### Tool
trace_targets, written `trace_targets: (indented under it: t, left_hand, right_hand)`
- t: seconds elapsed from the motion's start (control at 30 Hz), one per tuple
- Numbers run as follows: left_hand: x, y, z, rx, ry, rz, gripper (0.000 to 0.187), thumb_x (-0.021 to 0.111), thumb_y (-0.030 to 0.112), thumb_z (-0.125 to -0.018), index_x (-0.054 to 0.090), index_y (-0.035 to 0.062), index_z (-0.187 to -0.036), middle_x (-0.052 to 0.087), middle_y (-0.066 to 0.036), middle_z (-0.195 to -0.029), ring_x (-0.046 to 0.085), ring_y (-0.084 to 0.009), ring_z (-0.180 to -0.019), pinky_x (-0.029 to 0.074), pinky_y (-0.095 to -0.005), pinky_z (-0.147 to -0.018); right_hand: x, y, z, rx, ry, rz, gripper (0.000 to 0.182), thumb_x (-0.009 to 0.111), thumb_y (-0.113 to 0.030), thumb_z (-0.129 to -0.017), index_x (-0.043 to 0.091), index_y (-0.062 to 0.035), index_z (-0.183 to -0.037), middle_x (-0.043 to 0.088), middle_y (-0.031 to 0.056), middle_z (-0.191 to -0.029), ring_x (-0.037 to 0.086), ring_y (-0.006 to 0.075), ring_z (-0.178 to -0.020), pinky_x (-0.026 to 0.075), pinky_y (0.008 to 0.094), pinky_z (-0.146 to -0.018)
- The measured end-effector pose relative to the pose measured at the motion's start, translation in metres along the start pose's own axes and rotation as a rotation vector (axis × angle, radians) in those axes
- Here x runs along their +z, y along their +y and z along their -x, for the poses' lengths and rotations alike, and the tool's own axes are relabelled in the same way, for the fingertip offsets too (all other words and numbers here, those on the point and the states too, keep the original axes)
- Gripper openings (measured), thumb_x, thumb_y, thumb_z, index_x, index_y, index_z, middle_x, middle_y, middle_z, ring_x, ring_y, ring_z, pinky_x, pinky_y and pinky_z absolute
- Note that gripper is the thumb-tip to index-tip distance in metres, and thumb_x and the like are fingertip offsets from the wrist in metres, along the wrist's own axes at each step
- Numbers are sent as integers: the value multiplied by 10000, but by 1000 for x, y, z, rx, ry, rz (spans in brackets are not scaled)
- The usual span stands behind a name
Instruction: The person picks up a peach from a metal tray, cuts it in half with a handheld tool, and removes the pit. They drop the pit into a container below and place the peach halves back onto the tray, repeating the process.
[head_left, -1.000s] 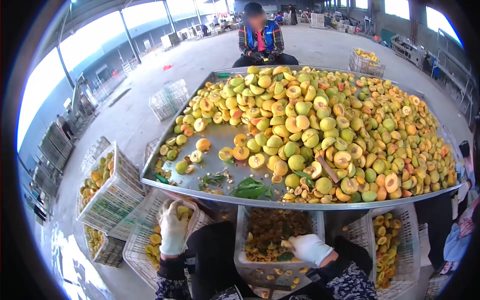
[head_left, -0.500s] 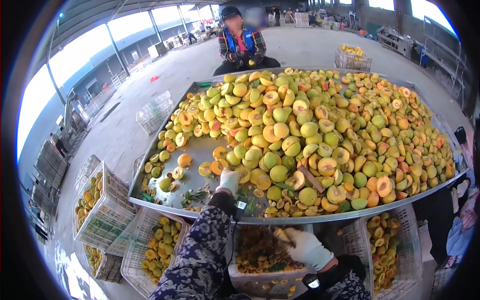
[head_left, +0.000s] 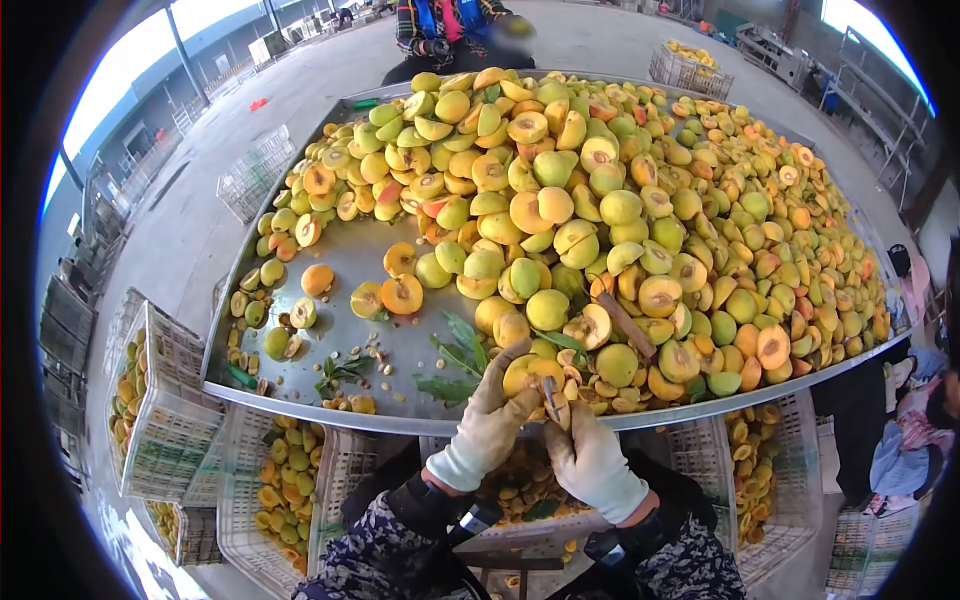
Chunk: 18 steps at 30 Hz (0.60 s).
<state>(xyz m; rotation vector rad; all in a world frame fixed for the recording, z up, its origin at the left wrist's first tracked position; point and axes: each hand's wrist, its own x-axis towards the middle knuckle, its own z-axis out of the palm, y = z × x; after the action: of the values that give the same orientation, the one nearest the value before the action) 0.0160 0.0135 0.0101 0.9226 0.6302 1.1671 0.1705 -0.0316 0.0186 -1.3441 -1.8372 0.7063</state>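
Note:
A large metal tray carries a heap of whole and halved yellow-green fruit. At its near edge my gloved left hand has its fingers wrapped round a yellow fruit. My gloved right hand is closed on a small pointed tool, whose tip touches the fruit. Green leaves lie beside my left hand. A brown stick rests on the heap. Beneath my hands, a crate holds fruit scraps.
Crates of fruit stand at the left, lower left and lower right. A person sits beyond the tray. Another person's clothing shows at the right. A further crate stands behind.
The view has tilted down. My left hand has moved to the tray's near edge and now holds a fruit. My right hand has come up from the scrap crate to meet it.

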Motion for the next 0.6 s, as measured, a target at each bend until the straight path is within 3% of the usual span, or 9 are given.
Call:
trace_targets:
  t: [0.07,0.2,0.27,0.37,0.43,0.6]
  left_hand:
    - [0,-1,0,4,-1,47,538,554,62,-959,300,6,-1430,505,-90,-1274,507,-168,-1169,419,-309,-1017]
    - [-9,-11,0,56,57,-40,556,566,76,-958,291,5,-1436,497,-100,-1295,495,-178,-1193,402,-318,-1039]
    - [-14,-12,1,97,58,-126,558,566,79,-960,287,3,-1437,495,-108,-1298,490,-181,-1203,395,-321,-1048]
    - [-15,-6,5,129,48,-151,512,537,69,-970,312,-10,-1423,496,-120,-1302,483,-191,-1219,375,-323,-1063]
    - [-17,-2,7,235,39,-534,462,493,37,-975,342,-27,-1406,495,-131,-1311,476,-197,-1228,365,-325,-1067]
    - [-31,20,7,170,-55,-721,467,455,-48,-934,370,-43,-1393,492,-142,-1329,470,-176,-1232,370,-313,-1059]
  right_hand:
    - [4,-3,-5,18,50,65,228,640,-115,-856,506,-15,-1012,584,209,-685,598,424,-638,472,474,-543]
    - [17,6,-11,-83,77,125,254,639,-115,-841,502,-12,-1030,580,202,-669,593,421,-614,473,473,-532]
    - [17,1,-14,-124,35,184,276,599,-82,-846,475,12,-1075,583,213,-672,601,427,-613,472,485,-529]
    - [17,-2,-14,-46,-57,258,276,605,-96,-849,450,40,-1031,581,228,-662,595,428,-589,465,491,-512]
    - [18,-6,-14,-33,-82,232,283,613,-103,-846,443,49,-1012,577,226,-646,592,427,-576,465,493,-507]
    - [20,-5,-13,-149,-85,203,311,630,-134,-845,434,59,-991,569,211,-605,593,423,-558,464,495,-494]
